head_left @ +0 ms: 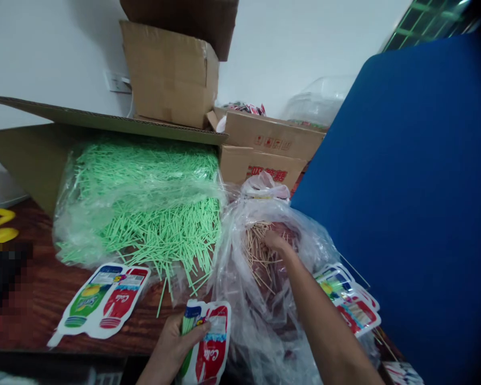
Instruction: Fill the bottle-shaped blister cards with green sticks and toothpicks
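My left hand [184, 339] is closed on a bottle-shaped candy packet [212, 342] near the table's front edge. The packet has a red cola print and a green half, with thin green sticks showing at its upper left. My right hand [276, 241] reaches into a clear plastic bag [240, 299], its fingers bunched against loose brown sticks [256, 248]; the fingertips are partly hidden. On the left lies another twin-bottle packet [118, 305], flat on the table. Several similar packets [355, 299] are stacked right of my right forearm.
Thin green sticks [164, 224] spill from a plastic-lined carton [104, 124] on the left. Behind are a taller cardboard box [168, 75] and a printed carton [272, 136]. A large blue panel [404, 176] borders the right side. The dark wood table [44, 289] shows at left.
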Action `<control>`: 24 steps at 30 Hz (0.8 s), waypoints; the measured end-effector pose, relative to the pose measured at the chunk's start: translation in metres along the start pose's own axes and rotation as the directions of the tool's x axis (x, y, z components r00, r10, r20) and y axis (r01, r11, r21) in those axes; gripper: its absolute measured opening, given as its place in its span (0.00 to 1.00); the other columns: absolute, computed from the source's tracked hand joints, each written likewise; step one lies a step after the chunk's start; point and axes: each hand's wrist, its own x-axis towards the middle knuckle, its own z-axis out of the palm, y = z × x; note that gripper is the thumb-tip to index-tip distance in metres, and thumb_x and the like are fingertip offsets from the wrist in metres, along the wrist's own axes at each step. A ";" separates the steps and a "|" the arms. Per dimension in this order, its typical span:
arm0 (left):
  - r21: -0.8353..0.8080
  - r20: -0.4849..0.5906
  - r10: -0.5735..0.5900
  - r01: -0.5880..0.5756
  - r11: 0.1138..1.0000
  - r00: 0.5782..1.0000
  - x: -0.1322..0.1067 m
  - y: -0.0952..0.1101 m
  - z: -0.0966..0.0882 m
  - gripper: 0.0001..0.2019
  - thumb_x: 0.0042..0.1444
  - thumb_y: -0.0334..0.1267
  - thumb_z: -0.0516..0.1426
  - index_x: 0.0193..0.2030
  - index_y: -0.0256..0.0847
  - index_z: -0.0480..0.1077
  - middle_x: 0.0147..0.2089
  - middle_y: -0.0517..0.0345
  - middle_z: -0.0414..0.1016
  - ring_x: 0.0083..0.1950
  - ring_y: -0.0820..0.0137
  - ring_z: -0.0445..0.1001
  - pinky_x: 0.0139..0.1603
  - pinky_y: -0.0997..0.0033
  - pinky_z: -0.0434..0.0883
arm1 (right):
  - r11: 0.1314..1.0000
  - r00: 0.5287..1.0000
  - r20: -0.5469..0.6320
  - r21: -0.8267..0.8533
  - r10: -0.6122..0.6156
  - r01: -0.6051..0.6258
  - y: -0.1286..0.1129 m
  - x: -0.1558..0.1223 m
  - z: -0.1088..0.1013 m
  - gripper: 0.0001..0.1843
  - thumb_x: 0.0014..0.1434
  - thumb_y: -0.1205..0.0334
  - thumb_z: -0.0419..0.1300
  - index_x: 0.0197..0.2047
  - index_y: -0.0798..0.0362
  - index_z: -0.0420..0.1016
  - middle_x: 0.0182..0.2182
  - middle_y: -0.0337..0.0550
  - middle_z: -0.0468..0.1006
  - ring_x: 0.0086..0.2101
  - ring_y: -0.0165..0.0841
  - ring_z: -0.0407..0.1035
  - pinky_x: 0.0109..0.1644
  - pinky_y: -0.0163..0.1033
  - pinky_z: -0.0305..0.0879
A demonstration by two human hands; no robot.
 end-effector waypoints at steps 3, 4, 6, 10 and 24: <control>-0.011 0.005 0.003 -0.003 1.000 1.000 0.001 -0.004 0.000 0.16 0.42 0.48 0.67 0.25 0.35 0.73 0.22 0.58 0.76 0.23 0.70 0.70 0.25 0.74 0.66 | 0.976 0.986 0.120 0.172 0.114 -0.134 0.018 -0.011 -0.006 0.16 0.63 0.58 0.56 0.52 0.55 0.68 0.48 0.47 0.72 0.43 0.36 0.71 0.45 0.46 0.71; -0.010 0.007 0.004 -0.004 1.000 1.000 0.002 -0.006 0.000 0.16 0.42 0.48 0.66 0.26 0.35 0.73 0.22 0.58 0.76 0.23 0.70 0.70 0.26 0.74 0.67 | 0.960 0.980 0.144 0.226 0.135 -0.166 0.023 -0.016 -0.006 0.15 0.63 0.58 0.56 0.52 0.55 0.68 0.47 0.47 0.72 0.42 0.35 0.71 0.44 0.45 0.71; 0.000 0.008 0.012 -0.012 1.000 1.000 0.004 -0.010 0.000 0.16 0.42 0.47 0.67 0.25 0.35 0.73 0.22 0.57 0.76 0.23 0.70 0.70 0.26 0.74 0.66 | 0.922 0.975 0.163 0.332 0.152 -0.200 0.031 -0.027 -0.006 0.14 0.64 0.58 0.56 0.49 0.57 0.69 0.43 0.45 0.74 0.38 0.33 0.72 0.41 0.43 0.72; 0.017 0.010 0.009 -0.009 1.000 1.000 0.005 -0.015 0.002 0.16 0.42 0.47 0.67 0.25 0.35 0.72 0.22 0.57 0.77 0.24 0.70 0.71 0.26 0.74 0.67 | 0.828 0.985 0.110 0.533 0.135 -0.173 0.036 -0.046 0.000 0.12 0.63 0.56 0.56 0.36 0.56 0.71 0.30 0.39 0.75 0.27 0.28 0.70 0.33 0.37 0.70; 0.042 -0.032 -0.021 0.022 0.999 0.999 -0.005 -0.008 0.012 0.16 0.41 0.47 0.67 0.24 0.35 0.73 0.22 0.57 0.77 0.23 0.69 0.71 0.25 0.75 0.67 | 0.650 0.983 -0.183 0.747 0.001 0.139 0.010 -0.118 0.022 0.14 0.54 0.49 0.60 0.37 0.50 0.69 0.25 0.36 0.73 0.28 0.32 0.68 0.37 0.38 0.64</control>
